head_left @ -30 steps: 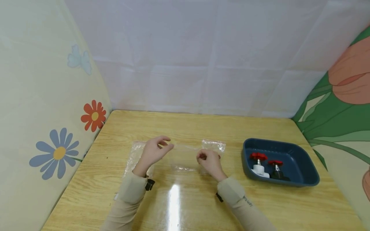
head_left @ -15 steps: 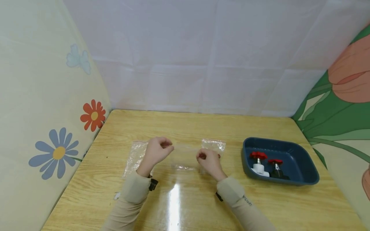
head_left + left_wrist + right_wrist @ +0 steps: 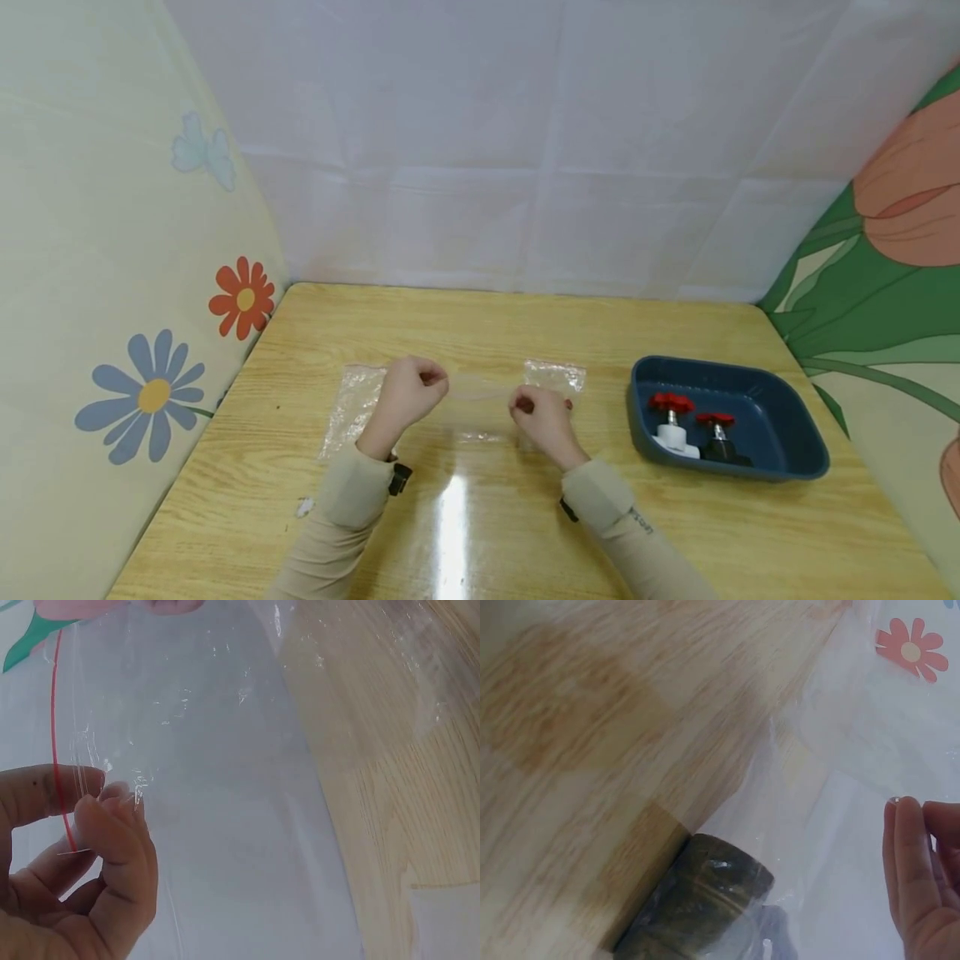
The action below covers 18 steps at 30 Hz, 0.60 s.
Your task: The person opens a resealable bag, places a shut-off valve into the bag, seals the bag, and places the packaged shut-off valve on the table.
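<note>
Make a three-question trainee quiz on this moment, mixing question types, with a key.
1. Multiple choice: What do the left hand and right hand hold between them?
a) a cotton cloth
b) a clear zip bag
c) a coiled rope

2. True or false: The white valve lies on the wood outside the tray.

3. Short answer: Which wrist view shows a dark cylindrical part?

Key:
1. b
2. False; the white valve is inside the blue tray.
3. The right wrist view.
</note>
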Available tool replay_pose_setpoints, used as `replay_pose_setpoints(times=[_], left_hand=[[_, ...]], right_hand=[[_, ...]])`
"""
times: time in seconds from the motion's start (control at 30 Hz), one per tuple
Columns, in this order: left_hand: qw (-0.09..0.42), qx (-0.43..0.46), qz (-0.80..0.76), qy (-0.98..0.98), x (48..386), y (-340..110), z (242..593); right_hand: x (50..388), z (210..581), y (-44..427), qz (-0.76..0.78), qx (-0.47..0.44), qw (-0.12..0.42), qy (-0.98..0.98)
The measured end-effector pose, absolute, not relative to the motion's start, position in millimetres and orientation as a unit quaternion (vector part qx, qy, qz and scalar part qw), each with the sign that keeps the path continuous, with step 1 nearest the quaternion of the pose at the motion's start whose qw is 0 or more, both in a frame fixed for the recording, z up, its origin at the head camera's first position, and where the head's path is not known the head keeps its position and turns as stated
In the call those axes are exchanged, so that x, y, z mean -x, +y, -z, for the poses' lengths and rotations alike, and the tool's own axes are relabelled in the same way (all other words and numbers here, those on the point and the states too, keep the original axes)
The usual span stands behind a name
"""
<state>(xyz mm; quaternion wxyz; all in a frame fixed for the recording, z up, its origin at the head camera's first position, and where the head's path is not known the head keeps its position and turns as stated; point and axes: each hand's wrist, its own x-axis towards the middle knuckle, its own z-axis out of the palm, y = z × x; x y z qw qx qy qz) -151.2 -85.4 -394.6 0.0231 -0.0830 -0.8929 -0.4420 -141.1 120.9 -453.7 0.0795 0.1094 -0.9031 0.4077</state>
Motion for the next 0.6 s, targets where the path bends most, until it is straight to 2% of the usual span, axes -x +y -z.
replay_pose_setpoints(times=[0.4,0.6], left_hand=[[0.065,0.085,0.486,-0.867,147.8,-89.3,398.9],[0.086,0.097,0.486,-0.864,146.1,-87.5,400.0]], right_hand=[[142.7,457.7,125.1,-0.397,-0.112,0.088,-0.907],[139.6,450.8,125.5,-0.43,-0.097,0.055,-0.896]])
